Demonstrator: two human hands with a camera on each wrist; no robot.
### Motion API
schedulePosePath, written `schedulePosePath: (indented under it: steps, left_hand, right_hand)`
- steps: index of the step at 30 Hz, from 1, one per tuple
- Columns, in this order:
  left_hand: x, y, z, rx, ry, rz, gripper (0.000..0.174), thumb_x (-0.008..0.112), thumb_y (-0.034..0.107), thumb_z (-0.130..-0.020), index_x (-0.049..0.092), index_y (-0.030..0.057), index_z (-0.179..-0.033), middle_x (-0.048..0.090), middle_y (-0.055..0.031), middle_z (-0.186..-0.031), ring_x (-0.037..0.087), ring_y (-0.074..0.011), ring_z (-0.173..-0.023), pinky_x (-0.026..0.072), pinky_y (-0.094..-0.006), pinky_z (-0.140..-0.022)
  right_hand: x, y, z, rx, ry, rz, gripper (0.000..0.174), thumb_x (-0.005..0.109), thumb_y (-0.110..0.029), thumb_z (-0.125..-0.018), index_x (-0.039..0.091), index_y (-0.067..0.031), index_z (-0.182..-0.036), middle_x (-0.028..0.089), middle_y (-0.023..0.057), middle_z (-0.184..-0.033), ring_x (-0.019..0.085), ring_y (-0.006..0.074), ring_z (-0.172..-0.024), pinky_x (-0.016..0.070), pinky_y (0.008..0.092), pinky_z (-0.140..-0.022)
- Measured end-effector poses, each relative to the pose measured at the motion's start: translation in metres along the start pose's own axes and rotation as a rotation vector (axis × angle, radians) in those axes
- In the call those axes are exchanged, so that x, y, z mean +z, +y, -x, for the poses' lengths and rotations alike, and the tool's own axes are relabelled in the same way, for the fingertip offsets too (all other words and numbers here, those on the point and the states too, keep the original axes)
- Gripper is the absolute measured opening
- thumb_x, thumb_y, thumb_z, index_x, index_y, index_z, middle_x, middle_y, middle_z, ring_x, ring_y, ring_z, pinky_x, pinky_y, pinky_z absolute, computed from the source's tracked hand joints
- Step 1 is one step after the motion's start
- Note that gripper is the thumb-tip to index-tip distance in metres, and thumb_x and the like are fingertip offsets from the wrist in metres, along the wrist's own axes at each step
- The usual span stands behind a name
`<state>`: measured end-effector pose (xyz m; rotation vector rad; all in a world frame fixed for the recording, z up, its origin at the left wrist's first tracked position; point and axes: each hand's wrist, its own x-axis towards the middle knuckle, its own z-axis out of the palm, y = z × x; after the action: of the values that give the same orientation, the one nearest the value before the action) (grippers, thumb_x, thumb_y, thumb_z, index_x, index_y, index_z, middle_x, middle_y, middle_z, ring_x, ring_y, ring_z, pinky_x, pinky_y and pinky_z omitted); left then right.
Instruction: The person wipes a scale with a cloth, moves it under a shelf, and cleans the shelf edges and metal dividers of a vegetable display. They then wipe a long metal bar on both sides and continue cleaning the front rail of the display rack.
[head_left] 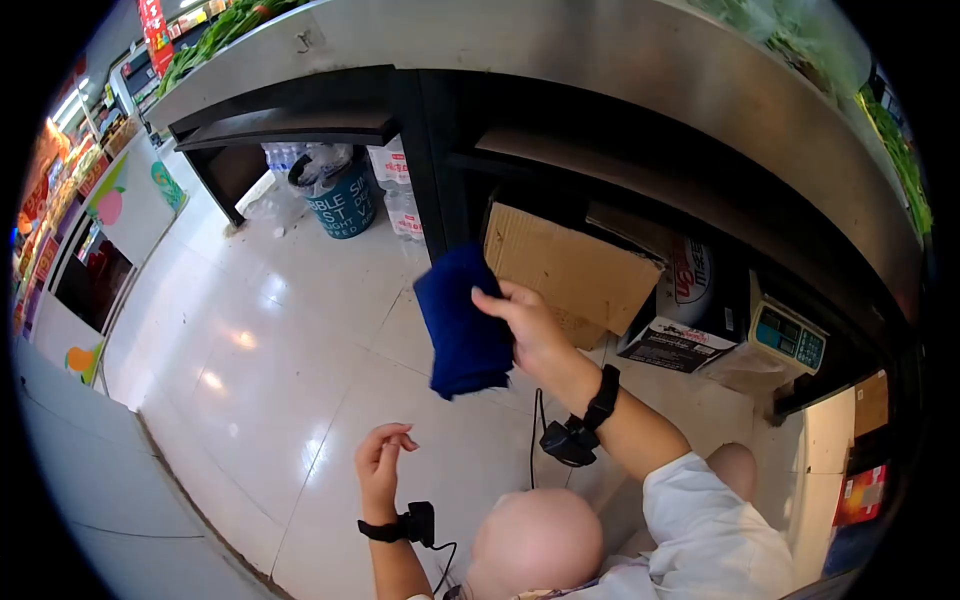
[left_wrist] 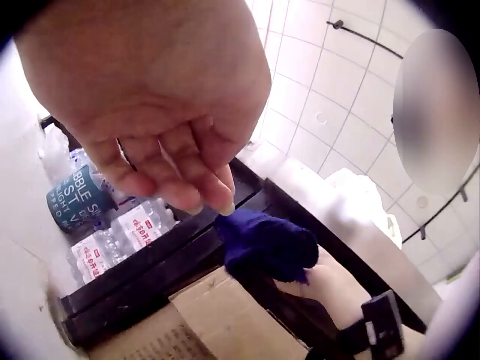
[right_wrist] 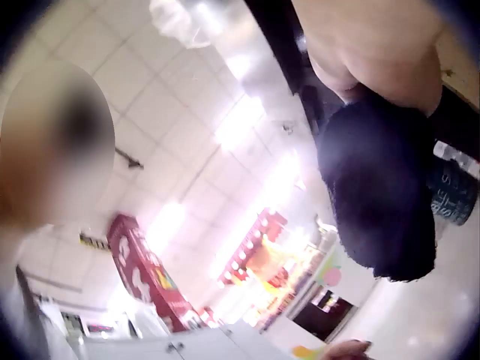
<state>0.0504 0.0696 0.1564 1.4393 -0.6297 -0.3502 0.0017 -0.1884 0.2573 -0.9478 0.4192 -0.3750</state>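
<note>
A folded dark blue cloth (head_left: pixel 462 325) hangs in front of the shelf unit, its lower edge frayed. My right hand (head_left: pixel 525 325) grips it along its right side, thumb lying over the front. In the right wrist view the cloth (right_wrist: pixel 379 191) covers most of the fingers. My left hand (head_left: pixel 382 455) is raised below and left of the cloth, its fingers loosely bent and holding nothing. From the left wrist view, the left hand's fingers (left_wrist: pixel 176 180) overlap the edge of the blue cloth (left_wrist: pixel 270 244) behind them.
Under the steel counter (head_left: pixel 620 75), a cardboard sheet (head_left: pixel 560 265) leans beside a black printed box (head_left: pixel 690 320). A teal bin (head_left: pixel 340 205) and wrapped bottle packs (head_left: pixel 400 190) stand further left. Greens (head_left: pixel 215 45) lie on the counter. Pale tiles (head_left: pixel 270 330) cover the floor.
</note>
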Motion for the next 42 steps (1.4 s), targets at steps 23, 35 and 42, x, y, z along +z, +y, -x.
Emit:
schedulePosePath:
  steps: [23, 35, 42]
  left_hand:
    - [-0.053, -0.038, 0.08, -0.178, 0.326, 0.015, 0.018, 0.048, 0.004, -0.087, 0.063, -0.0033, -0.095, 0.059, -0.0079, -0.075, 0.057, -0.015, -0.07, 0.0442, -0.0275, -0.073]
    - [-0.026, -0.029, 0.072, -0.2, 0.218, 0.073, 0.018, 0.048, 0.006, -0.086, 0.062, -0.0031, -0.092, 0.057, -0.0076, -0.077, 0.056, -0.0152, -0.07, 0.0424, -0.0276, -0.071]
    - [-0.021, -0.042, 0.074, -0.259, 0.149, -0.018, 0.018, 0.048, 0.005, -0.088, 0.062, -0.0036, -0.096, 0.059, -0.0081, -0.079, 0.057, -0.0156, -0.072, 0.0437, -0.028, -0.075]
  right_hand:
    - [0.096, -0.059, -0.246, -1.633, 0.549, 1.707, 0.043, 0.045, -0.007, -0.088, 0.049, -0.0075, -0.13, 0.049, 0.0158, -0.135, 0.05, 0.0317, -0.122, 0.0434, 0.0376, -0.099]
    - [0.038, 0.049, -0.196, -0.826, 0.449, 1.367, 0.038, 0.054, -0.008, -0.083, 0.056, -0.0007, -0.12, 0.056, 0.0202, -0.123, 0.06, 0.0336, -0.105, 0.0506, 0.0379, -0.085]
    - [-0.062, 0.148, -0.116, -0.333, 0.146, 0.938, 0.038, 0.068, -0.019, -0.081, 0.062, 0.0021, -0.112, 0.067, 0.0171, -0.1, 0.065, 0.0243, -0.091, 0.0493, 0.033, -0.081]
